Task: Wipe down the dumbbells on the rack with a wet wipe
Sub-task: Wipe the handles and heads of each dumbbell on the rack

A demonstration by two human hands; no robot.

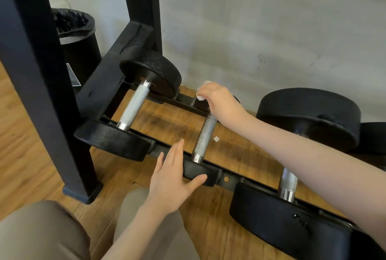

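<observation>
No text, label, brand or number can be read anywhere, not even on the dumbbells [133,105].

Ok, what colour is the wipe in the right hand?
White; the wipe shows under the right hand in the head view.

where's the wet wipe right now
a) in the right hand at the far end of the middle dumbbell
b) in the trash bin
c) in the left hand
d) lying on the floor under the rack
a: the right hand grips the white wet wipe at the middle dumbbell's far end, while the left hand rests flat on the near head.
</observation>
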